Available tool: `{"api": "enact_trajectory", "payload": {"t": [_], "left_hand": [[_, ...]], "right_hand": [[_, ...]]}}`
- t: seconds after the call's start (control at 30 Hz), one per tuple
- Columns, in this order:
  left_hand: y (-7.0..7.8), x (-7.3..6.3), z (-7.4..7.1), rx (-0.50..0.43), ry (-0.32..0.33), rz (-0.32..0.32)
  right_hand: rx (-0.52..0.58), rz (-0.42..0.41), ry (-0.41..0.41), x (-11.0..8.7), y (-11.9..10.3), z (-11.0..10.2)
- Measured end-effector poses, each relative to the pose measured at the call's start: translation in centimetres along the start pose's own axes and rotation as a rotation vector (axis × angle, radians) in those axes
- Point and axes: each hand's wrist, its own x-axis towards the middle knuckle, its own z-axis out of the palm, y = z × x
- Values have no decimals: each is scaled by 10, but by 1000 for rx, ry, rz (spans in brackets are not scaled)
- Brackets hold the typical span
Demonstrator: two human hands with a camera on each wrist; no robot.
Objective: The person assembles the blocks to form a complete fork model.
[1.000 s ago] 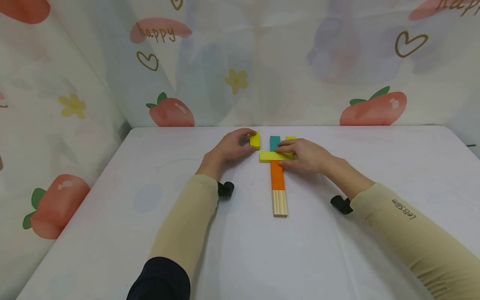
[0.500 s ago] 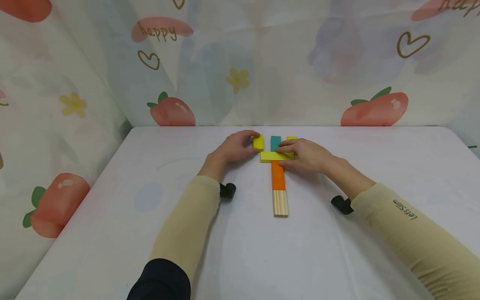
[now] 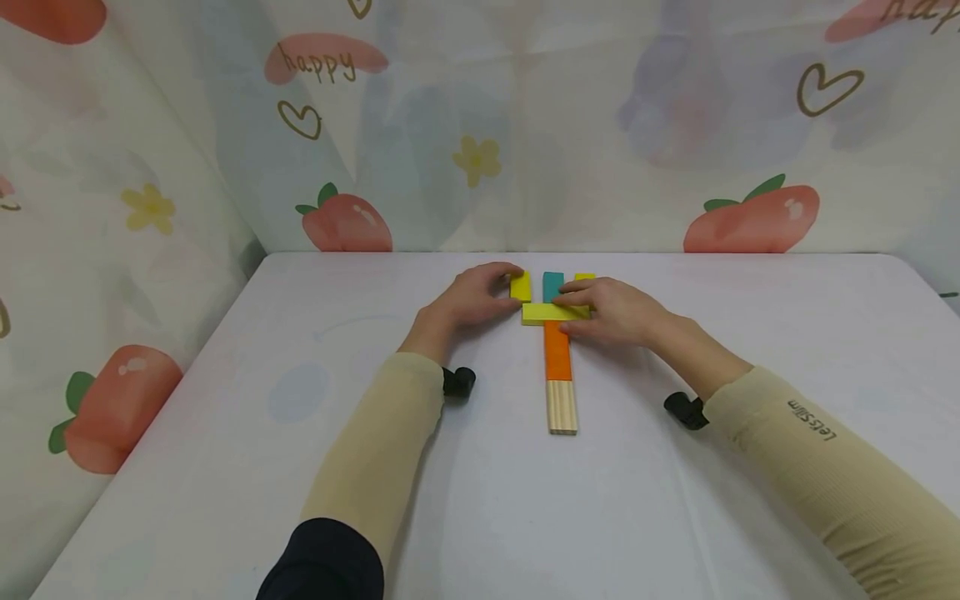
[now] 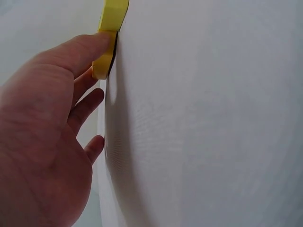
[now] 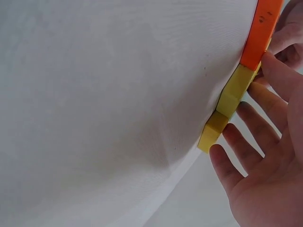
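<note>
My left hand (image 3: 474, 293) pinches a small yellow block (image 3: 521, 287) between thumb and fingers, at the far left end of a yellow crosspiece block (image 3: 543, 314). In the left wrist view the thumb lies on the yellow block (image 4: 105, 64), and the other fingers spread behind it. My right hand (image 3: 618, 310) holds the crosspiece near its right end, thumb on the near side and fingers on the far side. Beyond the crosspiece stand a teal block (image 3: 552, 287) and another yellow block (image 3: 585, 276), partly hidden by the right hand. An orange block (image 3: 557, 352) meets the crosspiece from the near side.
A plain wooden block (image 3: 562, 408) lies end to end with the orange one, towards me. White cloth covers the table (image 3: 480, 500). A printed curtain (image 3: 555, 125) rises behind the far edge, and another hangs on the left.
My left hand has shifted to the right and slightly nearer with its yellow block, up to the crosspiece's left end. The right hand and the other blocks have stayed in place.
</note>
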Motion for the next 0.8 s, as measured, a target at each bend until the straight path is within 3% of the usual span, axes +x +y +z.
{"api": "enact_trajectory", "payload": {"t": [0.4, 0.8], "left_hand": [[1, 1, 0, 5, -10, 0], [-1, -3, -4, -100, -2, -7]], "right_hand": [[-12, 3, -3, 0, 0, 0], [-15, 4, -5, 0, 0, 1]]}}
